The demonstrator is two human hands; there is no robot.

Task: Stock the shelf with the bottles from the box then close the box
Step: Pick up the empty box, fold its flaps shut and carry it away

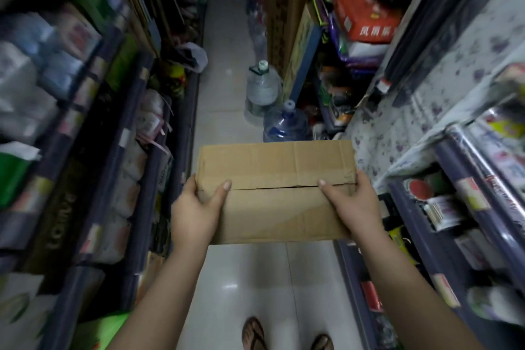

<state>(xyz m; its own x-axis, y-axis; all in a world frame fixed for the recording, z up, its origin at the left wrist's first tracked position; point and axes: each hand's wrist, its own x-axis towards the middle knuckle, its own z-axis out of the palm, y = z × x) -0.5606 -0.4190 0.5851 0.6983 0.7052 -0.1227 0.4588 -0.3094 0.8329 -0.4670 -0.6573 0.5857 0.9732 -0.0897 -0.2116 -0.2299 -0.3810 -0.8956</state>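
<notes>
A brown cardboard box [272,167] is held level in the air at about waist height, in the middle of a narrow shop aisle. Its top flaps are folded down, meeting at a dark seam across the middle. My left hand [196,210] grips the box's left end, thumb lying on the top near the seam. My right hand [352,204] grips the right end the same way. The box's contents are hidden; no small bottles show.
Stocked shelves [93,111] line the left side and more shelves [454,207] line the right. Two large water jugs [262,91] stand on the tiled floor [224,37] ahead, beside flattened cardboard. My sandalled feet show at the bottom edge.
</notes>
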